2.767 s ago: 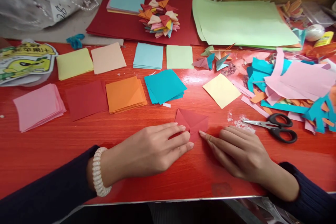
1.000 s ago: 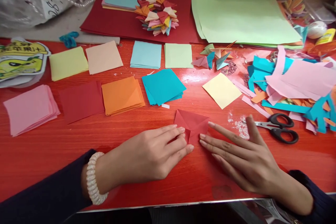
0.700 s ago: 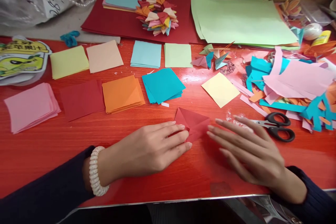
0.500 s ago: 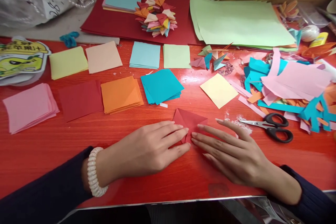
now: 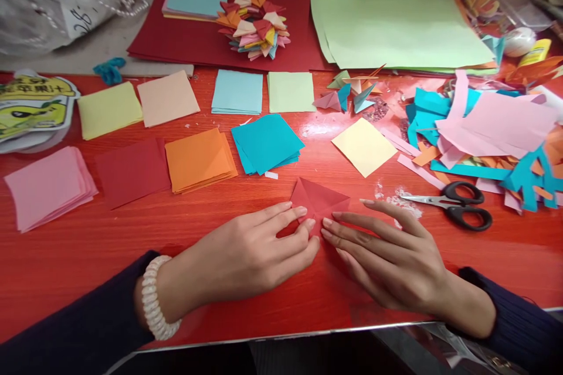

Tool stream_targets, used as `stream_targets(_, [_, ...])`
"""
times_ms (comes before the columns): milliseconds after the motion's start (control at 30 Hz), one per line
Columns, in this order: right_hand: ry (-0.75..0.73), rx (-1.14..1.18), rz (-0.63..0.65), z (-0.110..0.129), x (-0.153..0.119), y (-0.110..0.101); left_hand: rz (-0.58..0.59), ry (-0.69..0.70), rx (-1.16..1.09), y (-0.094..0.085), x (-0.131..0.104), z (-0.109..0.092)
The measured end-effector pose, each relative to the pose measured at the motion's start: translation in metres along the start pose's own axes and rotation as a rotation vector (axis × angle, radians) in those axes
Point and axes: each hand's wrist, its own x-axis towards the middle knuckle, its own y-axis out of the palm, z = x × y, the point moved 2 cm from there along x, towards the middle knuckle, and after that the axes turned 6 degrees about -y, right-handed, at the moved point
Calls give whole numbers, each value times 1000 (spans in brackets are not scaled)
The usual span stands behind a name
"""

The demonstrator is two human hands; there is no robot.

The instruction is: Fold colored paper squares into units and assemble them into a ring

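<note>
A folded square of red origami paper [image 5: 317, 198] lies on the table between my two hands, its far corner pointing away from me and its near part partly covered by fingers. My left hand [image 5: 246, 246] rests on the paper's left side, fingers extended and slightly bent, the tips pressing near the middle. From the other side my right hand [image 5: 396, 258] reaches in with fingers spread, and its fingertips touch the paper's right part. Both palms face down. Beyond the right hand lie black-handled scissors [image 5: 461, 205], blades partly apart, and a pale yellow paper square [image 5: 364, 146].
Paper stacks in teal [image 5: 267, 143], orange [image 5: 200, 159], red [image 5: 132, 173] and pink [image 5: 48, 187] line the table. Farther back stands a folded-paper ring [image 5: 255, 26]. Coloured scraps [image 5: 497, 129] pile up at right, and a plastic bag [image 5: 65, 0] sits at back left.
The view has shifted slightly. My left fingers have bent a little more on the red paper, and both hands stay against it in nearly the same place.
</note>
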Motion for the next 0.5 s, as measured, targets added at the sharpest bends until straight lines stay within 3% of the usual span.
stream_targets(167, [95,3,-85,-27,-7,-6,-18,-28,-89,-1,-2,8])
stream_targets(333, [-54,72,135,-37,-8,3,-37,-40,-118,1,-4,18])
stream_targets(500, [-230,10,127,-29,-8,4,-84,-64,-49,1,-2,20])
